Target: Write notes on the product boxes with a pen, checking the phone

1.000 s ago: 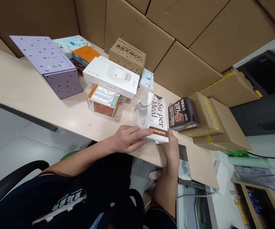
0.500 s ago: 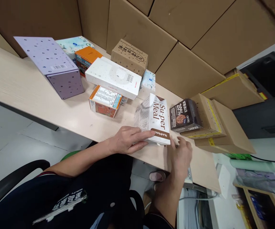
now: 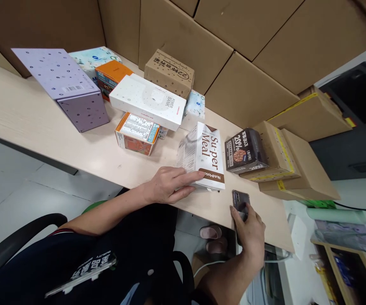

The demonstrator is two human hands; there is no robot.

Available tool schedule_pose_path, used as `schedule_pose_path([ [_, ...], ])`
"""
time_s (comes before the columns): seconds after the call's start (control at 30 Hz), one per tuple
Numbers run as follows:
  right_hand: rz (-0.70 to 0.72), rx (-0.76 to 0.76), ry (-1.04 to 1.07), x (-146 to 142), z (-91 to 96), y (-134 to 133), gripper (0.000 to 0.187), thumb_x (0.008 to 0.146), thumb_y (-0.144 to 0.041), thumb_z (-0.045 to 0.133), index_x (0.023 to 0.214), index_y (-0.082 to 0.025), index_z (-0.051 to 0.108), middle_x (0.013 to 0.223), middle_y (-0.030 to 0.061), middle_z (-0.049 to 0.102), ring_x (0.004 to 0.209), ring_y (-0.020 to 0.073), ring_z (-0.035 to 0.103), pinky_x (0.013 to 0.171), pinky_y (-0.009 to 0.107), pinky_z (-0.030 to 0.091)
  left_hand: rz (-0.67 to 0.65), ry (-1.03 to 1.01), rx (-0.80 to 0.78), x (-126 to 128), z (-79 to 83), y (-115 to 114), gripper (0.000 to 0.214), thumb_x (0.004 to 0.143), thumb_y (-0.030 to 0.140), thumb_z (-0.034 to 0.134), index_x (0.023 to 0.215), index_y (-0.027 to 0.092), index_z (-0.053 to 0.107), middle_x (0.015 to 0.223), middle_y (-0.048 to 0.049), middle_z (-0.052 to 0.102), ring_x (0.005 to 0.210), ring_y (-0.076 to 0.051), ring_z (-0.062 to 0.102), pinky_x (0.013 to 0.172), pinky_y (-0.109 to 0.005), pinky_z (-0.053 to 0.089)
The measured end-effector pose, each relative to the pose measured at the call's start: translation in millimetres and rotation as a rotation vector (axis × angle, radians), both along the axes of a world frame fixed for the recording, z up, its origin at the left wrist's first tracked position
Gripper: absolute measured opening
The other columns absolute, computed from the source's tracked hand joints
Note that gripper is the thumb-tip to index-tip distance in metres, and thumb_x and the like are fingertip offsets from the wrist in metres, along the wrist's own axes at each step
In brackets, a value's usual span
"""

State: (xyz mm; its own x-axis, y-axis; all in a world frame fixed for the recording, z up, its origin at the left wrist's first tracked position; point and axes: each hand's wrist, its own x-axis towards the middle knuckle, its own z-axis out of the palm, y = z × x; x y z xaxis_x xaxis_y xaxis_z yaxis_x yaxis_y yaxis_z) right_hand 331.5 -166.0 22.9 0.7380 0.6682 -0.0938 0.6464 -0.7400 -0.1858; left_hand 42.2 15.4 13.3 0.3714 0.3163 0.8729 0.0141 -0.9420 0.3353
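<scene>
A white "Su-per Meal" carton [image 3: 213, 154] with a brown band lies on the light wooden table. My left hand [image 3: 172, 184] rests against its near end, with the index finger stretched over the brown band and the thumb extended below. To the right, a dark smartphone [image 3: 240, 198] lies at the table's front edge with its camera lenses facing up. My right hand [image 3: 249, 231] has thumb and fingers on both sides of the phone's lower part and covers some of it. Right of the carton stands a black box marked 20% [image 3: 245, 150].
Left of the carton are an orange-topped box [image 3: 137, 133], a white power bank box [image 3: 149, 101], a brown printed carton [image 3: 170, 72] and a tall lilac box [image 3: 65, 84]. Brown cardboard boxes [image 3: 306, 165] stand at the right. Large cartons [image 3: 183, 46] line the back.
My right hand has moved down and right, away from the carton's corner, and now grips a phone at the table edge. My left hand stays on the carton. The view has shifted slightly.
</scene>
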Motion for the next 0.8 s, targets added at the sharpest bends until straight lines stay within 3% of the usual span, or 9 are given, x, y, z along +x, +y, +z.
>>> schedule_pose_path([
  [0.2,0.013,0.188,-0.076,-5,-4.3,4,0.097,0.078,-0.074,0.048,0.143,-0.002,0.056,0.13,0.0305,0.067,0.121,0.0427,0.062,0.11,0.058,0.042,0.003,0.001,0.001,1,2.1,0,0.041,0.105,0.033,0.05,0.144,0.021,0.048,0.068,0.0053,0.055,0.055,-0.011,0.054,0.053,-0.022,0.042],
  [0.33,-0.057,0.321,-0.013,-8,-2.9,-4,0.097,0.071,-0.072,0.064,0.144,-0.009,0.059,0.129,0.0262,0.07,0.118,0.0411,0.066,0.107,0.058,0.047,0.008,-0.002,0.007,1,2.6,0,0.04,0.105,0.033,0.049,0.144,0.021,0.048,0.07,0.0046,0.057,0.056,-0.011,0.056,0.053,-0.023,0.042],
  [0.43,-0.15,0.596,0.125,-13,5.7,-12,0.086,0.072,-0.062,0.072,0.141,-0.011,0.063,0.126,0.0217,0.073,0.109,0.0349,0.072,0.1,0.051,0.055,0.003,-0.003,0.007,0,1.9,0,0.042,0.105,0.033,0.051,0.145,0.021,0.048,0.071,0.0044,0.058,0.057,-0.011,0.056,0.053,-0.023,0.043],
  [0.53,-0.098,0.891,0.239,-24,21.0,-13,0.076,0.093,-0.059,0.043,0.147,-0.006,0.056,0.123,0.0212,0.075,0.102,0.0327,0.075,0.086,0.05,0.061,-0.001,0.008,0.006,0,1.1,1,0.043,0.105,0.033,0.05,0.147,0.022,0.046,0.071,0.0043,0.058,0.058,-0.011,0.056,0.054,-0.022,0.043],
  [0.6,-0.032,1.026,0.421,-36,31.1,-9,0.079,0.099,-0.06,0.017,0.156,-0.014,0.047,0.134,0.0207,0.07,0.111,0.0356,0.073,0.087,0.057,0.059,-0.003,0.006,0.0,0,0.7,1,0.043,0.105,0.034,0.05,0.146,0.022,0.047,0.071,0.0042,0.058,0.058,-0.011,0.056,0.054,-0.022,0.043],
  [0.63,-0.022,1.091,0.567,-42,34.9,-6,0.078,0.098,-0.062,0.013,0.157,-0.023,0.046,0.141,0.0184,0.066,0.118,0.0367,0.07,0.091,0.061,0.056,-0.004,0.002,-0.002,0,0.5,1,0.043,0.105,0.034,0.05,0.146,0.022,0.047,0.07,0.0045,0.057,0.057,-0.011,0.056,0.054,-0.022,0.043],
  [0.7,-0.054,1.194,0.896,-58,39.5,0,0.069,0.096,-0.066,0.023,0.152,-0.038,0.051,0.152,0.0115,0.058,0.127,0.0366,0.063,0.102,0.065,0.048,-0.004,0.001,-0.004,0,0.0,0,0.042,0.105,0.034,0.051,0.144,0.021,0.048,0.069,0.0047,0.057,0.056,-0.011,0.055,0.054,-0.022,0.042],
  [0.8,-0.145,1.148,1.223,-82,42.9,7,0.056,0.093,-0.064,0.038,0.14,-0.045,0.061,0.15,0.0057,0.057,0.119,0.0321,0.062,0.098,0.062,0.047,-0.004,0.018,0.0,0,-0.6,0,0.041,0.105,0.033,0.051,0.143,0.019,0.049,0.073,0.0033,0.06,0.058,-0.012,0.056,0.055,-0.023,0.044],
])
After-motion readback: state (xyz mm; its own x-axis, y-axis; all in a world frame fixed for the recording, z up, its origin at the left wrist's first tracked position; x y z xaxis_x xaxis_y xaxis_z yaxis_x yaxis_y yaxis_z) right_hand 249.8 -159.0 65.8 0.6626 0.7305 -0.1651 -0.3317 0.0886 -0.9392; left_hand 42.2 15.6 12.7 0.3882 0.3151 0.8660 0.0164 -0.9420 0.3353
